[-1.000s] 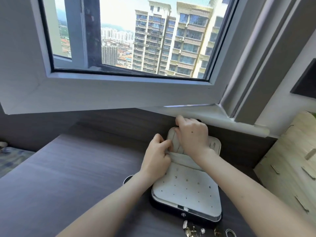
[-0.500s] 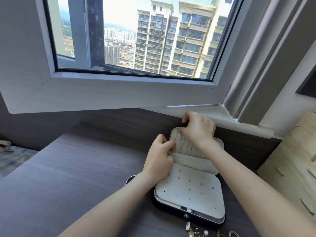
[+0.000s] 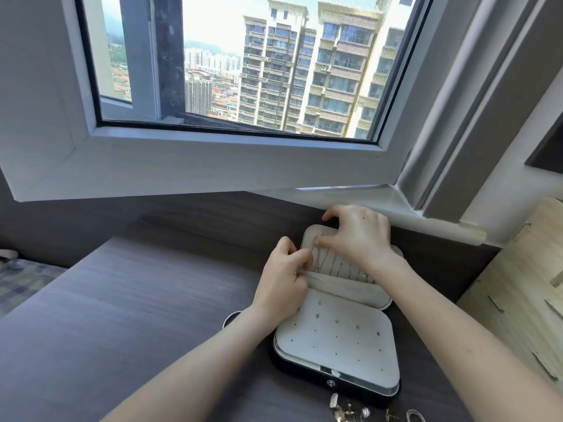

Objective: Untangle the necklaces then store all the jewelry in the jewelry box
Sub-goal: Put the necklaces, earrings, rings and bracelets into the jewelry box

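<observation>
Open jewelry box (image 3: 300, 371) right of centre on dark surface (image 3: 122, 300), necklaces (image 3: 341, 266) hung in far lid, left grip (image 3: 281, 281) pinching lid's left edge, right grip (image 3: 359, 236) pinching necklaces' top, hooks hidden under palm, loose jewelry (image 3: 344, 409) nearest, cut off by frame edge, window (image 3: 213, 166) beyond.

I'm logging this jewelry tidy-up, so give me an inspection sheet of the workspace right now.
Surface: dark wood-grain table.
Job's things: jewelry box open; necklaces hang in its lid; studs sit on the white panel; loose jewelry lies on the table at the box's near edge.
Clutter: round dark object, partly hidden under the left wrist.
Hands: left hand grips the lid's left edge; right hand pinches a chain near the lid's top.
Cables: nothing seen.
Surroundings: window sash swung inward above; pale wooden drawers at right.
</observation>
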The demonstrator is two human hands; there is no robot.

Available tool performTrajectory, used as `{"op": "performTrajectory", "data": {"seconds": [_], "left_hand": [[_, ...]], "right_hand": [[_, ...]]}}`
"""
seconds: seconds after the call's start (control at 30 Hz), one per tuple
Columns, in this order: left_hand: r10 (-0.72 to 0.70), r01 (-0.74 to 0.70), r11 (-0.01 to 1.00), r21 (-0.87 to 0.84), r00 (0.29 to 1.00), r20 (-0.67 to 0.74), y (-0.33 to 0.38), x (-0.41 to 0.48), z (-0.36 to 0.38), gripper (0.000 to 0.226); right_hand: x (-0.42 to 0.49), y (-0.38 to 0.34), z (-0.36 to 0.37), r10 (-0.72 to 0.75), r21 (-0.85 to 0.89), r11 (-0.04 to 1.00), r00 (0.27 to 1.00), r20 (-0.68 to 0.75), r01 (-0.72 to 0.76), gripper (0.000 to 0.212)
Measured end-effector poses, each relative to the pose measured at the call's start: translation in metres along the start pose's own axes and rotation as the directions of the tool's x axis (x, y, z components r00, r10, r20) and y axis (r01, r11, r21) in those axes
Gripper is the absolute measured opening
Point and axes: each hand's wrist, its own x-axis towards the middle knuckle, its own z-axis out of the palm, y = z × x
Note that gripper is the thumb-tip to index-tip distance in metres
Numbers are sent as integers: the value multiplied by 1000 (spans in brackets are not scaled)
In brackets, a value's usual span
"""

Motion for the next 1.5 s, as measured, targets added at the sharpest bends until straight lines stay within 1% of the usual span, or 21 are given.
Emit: {"op": "performTrajectory", "data": {"seconds": [0.17, 0.3, 0.47, 0.57, 0.63, 0.7, 0.8, 0.87, 0.9, 0.93, 0.97, 1.03, 1.1, 1.17, 1.2, 1.27, 1.37, 1.43, 1.5], "left_hand": [[-10, 10, 1000, 2, 1000, 2, -1, 1, 1, 23], [-3, 3, 1000, -9, 1000, 3, -1, 1, 1, 23], [-2, 2, 1000, 15, 1000, 3, -2, 2, 1, 23], [-14, 14, 999, 36, 1000, 21, -1, 4, 1, 23], [-44, 40, 997, 72, 998, 52, -1, 5, 1, 19], [-81, 71, 991, 117, 993, 81, 0, 7, 2, 16], [-78, 49, 978, 202, 987, 140, 3, 7, -4, 22], [-75, 31, 970, 241, 982, 176, 9, 5, -18, 28], [-84, 40, 968, 246, 981, 172, 14, 3, -30, 30], [-98, 55, 966, 252, 982, 164, 18, 0, -44, 31], [-118, 73, 962, 264, 980, 159, 22, -5, -60, 30], [-174, 115, 945, 306, 969, 175, 29, -21, -95, 27], [-254, 172, 923, 345, 945, 208, 33, -42, -131, 24], [-330, 243, 910, 337, 915, 233, 38, -65, -163, 20], [-370, 281, 901, 331, 896, 245, 41, -76, -177, 19], [-427, 328, 881, 341, 860, 278, 47, -99, -200, 17], [-429, 301, 880, 367, 835, 345, 55, -132, -219, 13], [-430, 281, 882, 378, 809, 402, 60, -150, -221, 4], [-428, 256, 883, 394, 784, 449, 65, -162, -218, 10]], "right_hand": [[-4, -2, 13, -22, -103, 994, 1000, -13, 21, 49], [-6, -1, 16, -43, -124, 991, 999, -21, 40, 54], [-9, -1, 21, -34, -124, 992, 999, -34, 30, 56], [-10, -2, 20, -19, -46, 999, 997, -79, 15, 53], [-16, -1, 14, -38, 3, 999, 991, -126, 39, 45], [-27, -1, 8, -74, 14, 997, 984, -161, 78, 37], [-52, -6, -3, -112, 47, 991, 975, -191, 123, 28], [-75, -12, -12, -123, 130, 979, 966, -227, 155, 21], [-88, -16, -17, -126, 178, 970, 968, -217, 166, 19], [-102, -21, -21, -133, 231, 958, 976, -174, 171, 17], [-118, -28, -25, -144, 293, 942, 985, -97, 166, 15], [-152, -43, -28, -195, 425, 896, 974, 116, 129, 13], [-184, -61, -26, -289, 505, 856, 910, 296, 108, 14], [-211, -79, -19, -382, 538, 833, 839, 387, 131, 17], [-221, -88, -16, -412, 548, 825, 813, 412, 140, 18], [-236, -102, -11, -437, 572, 809, 787, 435, 134, 17], [-247, -115, -8, -423, 577, 809, 792, 440, 111, 14], [-250, -120, -7, -407, 562, 820, 801, 438, 109, 14], [-251, -124, -8, -389, 538, 836, 806, 446, 107, 13]]}}
